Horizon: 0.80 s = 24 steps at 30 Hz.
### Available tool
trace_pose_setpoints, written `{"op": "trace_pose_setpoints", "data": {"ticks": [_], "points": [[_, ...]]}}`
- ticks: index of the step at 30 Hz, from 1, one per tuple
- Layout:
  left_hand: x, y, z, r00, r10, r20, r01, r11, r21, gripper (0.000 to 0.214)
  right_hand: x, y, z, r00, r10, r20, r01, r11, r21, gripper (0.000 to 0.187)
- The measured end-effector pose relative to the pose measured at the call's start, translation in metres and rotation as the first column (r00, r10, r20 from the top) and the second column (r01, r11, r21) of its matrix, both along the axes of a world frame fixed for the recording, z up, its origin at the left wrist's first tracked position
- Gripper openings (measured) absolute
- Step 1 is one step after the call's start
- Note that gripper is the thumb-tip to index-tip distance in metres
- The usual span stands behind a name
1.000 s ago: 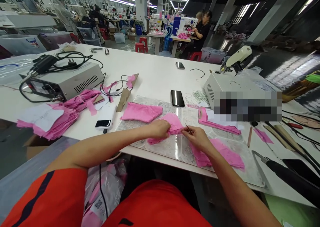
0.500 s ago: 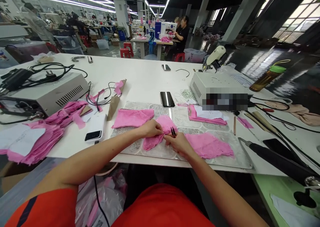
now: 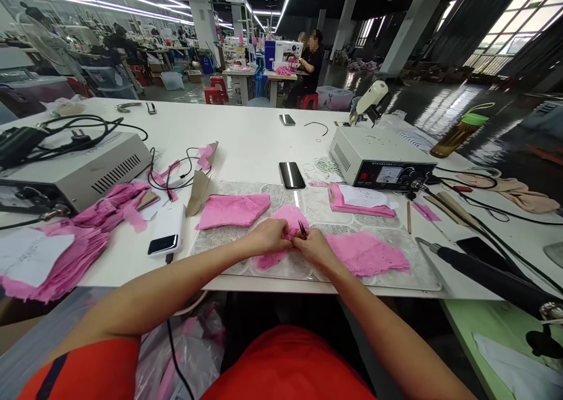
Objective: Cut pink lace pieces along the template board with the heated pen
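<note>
At the lower middle of the frame, in the head view, the 2 hands meet over a pink lace piece (image 3: 285,217) that lies on a clear textured mat (image 3: 398,275) at the near edge of the white table (image 3: 255,136). The left hand (image 3: 268,236) has its fingers curled and pinches the bunched edge of the lace. The right hand (image 3: 315,248) touches the left one and is closed around small black snips (image 3: 302,229), whose 2 tips point upward just above the knuckles. I cannot tell if the blades touch the lace.

Left of the hands, a folded pink piece (image 3: 231,209) lies on the same mat. Right of the hands, another pink piece (image 3: 367,253) lies flat, and behind it there is a pink stack with white paper (image 3: 361,199) on top. A black phone (image 3: 291,175) lies just behind the mat, and a white power bank (image 3: 165,233) lies at the left side of the mat.

At the left of the frame stands a grey machine box (image 3: 77,168) with black cables on top, and before it is a large pile of pink pieces (image 3: 59,256). At the right of the middle stands a white machine box (image 3: 380,158) with a meter on its front. A black-handled tool (image 3: 484,274) lies at the lower right, and a bottle with a green cap (image 3: 457,133) stands at the far right edge of the table.

In the upper middle, well apart, a person (image 3: 310,65) sits at a sewing machine.
</note>
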<state>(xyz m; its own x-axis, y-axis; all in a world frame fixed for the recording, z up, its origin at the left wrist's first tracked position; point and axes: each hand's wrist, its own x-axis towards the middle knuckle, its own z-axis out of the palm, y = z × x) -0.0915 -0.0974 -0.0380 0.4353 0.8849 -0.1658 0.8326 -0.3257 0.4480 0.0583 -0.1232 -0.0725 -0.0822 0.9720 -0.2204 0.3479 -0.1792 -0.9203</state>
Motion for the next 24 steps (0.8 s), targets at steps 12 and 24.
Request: {"op": "trace_pose_setpoints", "data": {"ticks": [12, 24], "points": [[0.000, 0.006, 0.008, 0.989, -0.134, -0.060, 0.136, 0.990, 0.042, 0.016, 0.007, 0.004, 0.001, 0.996, 0.037, 0.077, -0.042, 0.997, 0.070, 0.019], [-0.001, 0.015, 0.001, 0.986, -0.165, 0.011, 0.164, 0.985, 0.046, 0.022, 0.010, 0.009, 0.002, 0.995, 0.051, 0.080, -0.057, 0.996, 0.064, 0.018]]}}
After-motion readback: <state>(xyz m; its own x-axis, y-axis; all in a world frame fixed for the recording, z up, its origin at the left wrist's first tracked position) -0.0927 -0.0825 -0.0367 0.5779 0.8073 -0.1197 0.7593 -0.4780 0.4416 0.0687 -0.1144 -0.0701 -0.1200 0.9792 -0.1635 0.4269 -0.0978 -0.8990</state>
